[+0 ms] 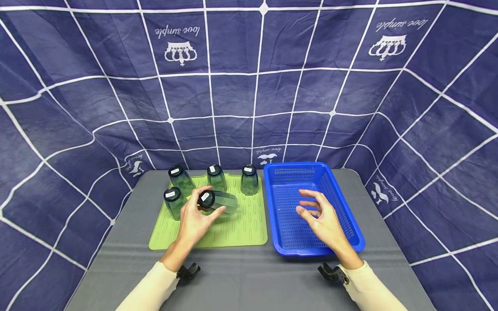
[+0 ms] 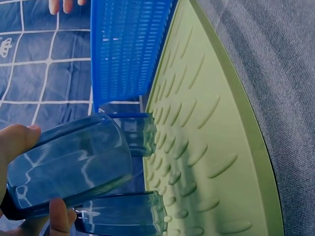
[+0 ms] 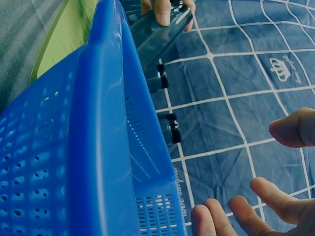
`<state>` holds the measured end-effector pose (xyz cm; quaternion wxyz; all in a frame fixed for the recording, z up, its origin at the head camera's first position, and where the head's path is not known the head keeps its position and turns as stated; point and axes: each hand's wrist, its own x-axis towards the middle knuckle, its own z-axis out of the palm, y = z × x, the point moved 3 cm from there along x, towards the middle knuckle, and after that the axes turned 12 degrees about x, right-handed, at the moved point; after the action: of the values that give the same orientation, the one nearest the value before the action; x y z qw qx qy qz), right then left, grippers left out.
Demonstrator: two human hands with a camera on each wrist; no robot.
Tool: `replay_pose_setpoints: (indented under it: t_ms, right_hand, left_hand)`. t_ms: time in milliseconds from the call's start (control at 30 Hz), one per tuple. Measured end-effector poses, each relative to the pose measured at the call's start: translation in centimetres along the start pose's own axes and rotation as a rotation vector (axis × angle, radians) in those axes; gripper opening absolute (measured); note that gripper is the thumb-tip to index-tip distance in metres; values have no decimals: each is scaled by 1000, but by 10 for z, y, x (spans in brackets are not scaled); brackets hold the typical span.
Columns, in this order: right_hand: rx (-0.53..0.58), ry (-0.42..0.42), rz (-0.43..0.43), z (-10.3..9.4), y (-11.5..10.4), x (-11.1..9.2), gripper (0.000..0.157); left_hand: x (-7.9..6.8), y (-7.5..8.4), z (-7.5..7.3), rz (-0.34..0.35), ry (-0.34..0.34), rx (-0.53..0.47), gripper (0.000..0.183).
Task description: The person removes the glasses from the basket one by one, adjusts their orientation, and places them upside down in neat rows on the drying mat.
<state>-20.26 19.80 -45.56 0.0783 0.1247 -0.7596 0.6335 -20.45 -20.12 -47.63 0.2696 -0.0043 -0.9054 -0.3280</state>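
My left hand grips a dark tinted drinking glass near its base, thumb on one side and fingers on the other. The glass is tilted almost level above the green mat, its mouth toward the right. In the left wrist view the same glass hangs clear of the mat. My right hand is over the blue basket, fingers loosely bent, holding nothing. The right wrist view shows its thumb and fingers apart beside the basket wall.
Upside down on the mat stand several more glasses, among them one at the back right, one at the back middle, and one at the left. A grey table lies beneath. Blue gridded cloth surrounds the back and sides.
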Motion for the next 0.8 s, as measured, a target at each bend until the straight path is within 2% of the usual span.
replay_pose_setpoints:
  t_ms: [167, 333, 533, 800]
  right_hand:
    - [-39, -6, -25, -1, 0, 0, 48]
    - [-137, -9, -68, -1, -1, 1, 50]
    - [-244, -26, -110, -4, -2, 3, 54]
    - [-336, -57, -125, -5, 0, 6, 64]
  left_hand:
    - [1, -5, 2, -42, -20, 8, 82]
    - [3, -11, 4, -51, -14, 11, 84]
    - [6, -15, 7, -57, -28, 74, 88]
    - [14, -21, 12, -94, -57, 117, 89]
